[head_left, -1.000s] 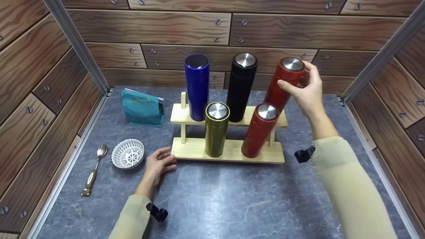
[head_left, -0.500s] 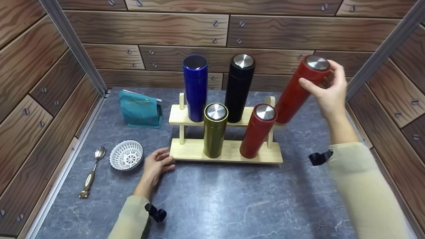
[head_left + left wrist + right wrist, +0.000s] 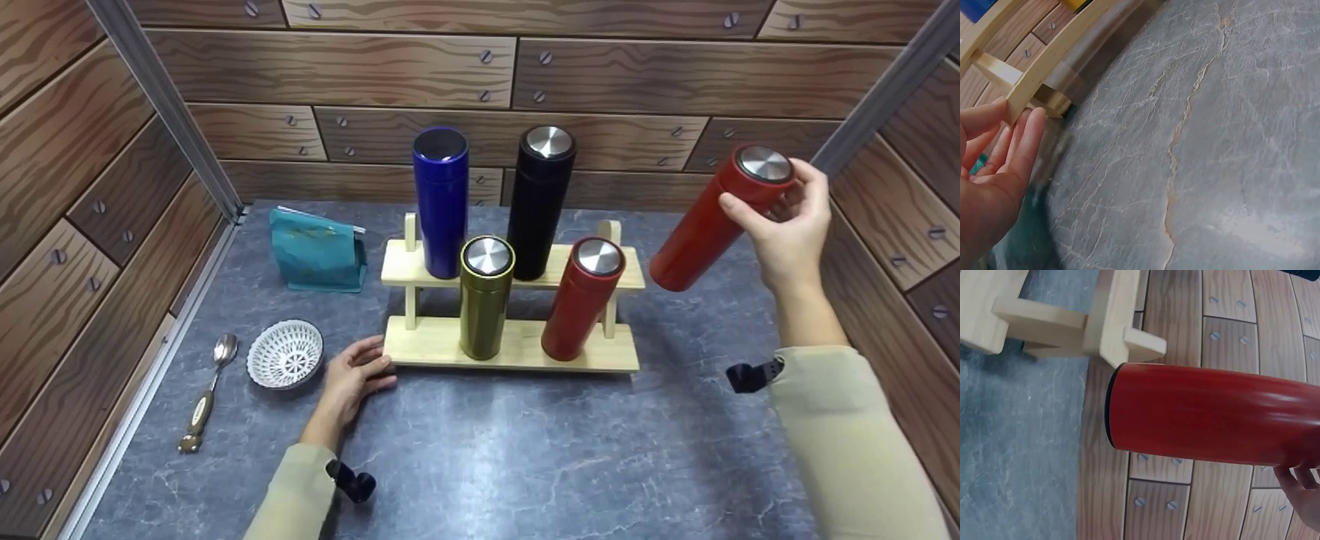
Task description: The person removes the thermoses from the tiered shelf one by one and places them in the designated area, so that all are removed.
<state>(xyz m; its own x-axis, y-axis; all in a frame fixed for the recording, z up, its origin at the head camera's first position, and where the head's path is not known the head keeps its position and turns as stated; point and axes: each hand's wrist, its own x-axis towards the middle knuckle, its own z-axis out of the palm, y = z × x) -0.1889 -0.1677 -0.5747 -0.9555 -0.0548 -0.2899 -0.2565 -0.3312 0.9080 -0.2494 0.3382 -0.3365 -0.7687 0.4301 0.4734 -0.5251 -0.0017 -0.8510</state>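
Note:
My right hand [image 3: 796, 223] grips a red thermos flask [image 3: 716, 221] near its steel-topped lid. The flask is tilted and held off to the right of a two-tier wooden rack [image 3: 420, 341]. In the right wrist view, the red flask's [image 3: 1202, 413] dark-rimmed base points toward the rack's end. My left hand [image 3: 351, 379] pinches the lower shelf's left front corner, thumb on one side and fingers on the other in the left wrist view. A blue flask [image 3: 442, 206] and a black flask [image 3: 538, 214] stand on the upper shelf. Below are a green flask [image 3: 484, 307] and another red flask [image 3: 577, 307].
Left of the rack are a teal pouch [image 3: 319, 251], a white woven-look bowl [image 3: 285, 354] and a spoon [image 3: 206, 401] with a decorated handle. Wood-patterned walls and metal corner posts [image 3: 161, 105] enclose the grey marbled tabletop [image 3: 510, 450].
My right hand has lifted the red flask off the upper shelf's right end and carried it rightward, clear of the rack. My left hand has stayed at the rack's corner.

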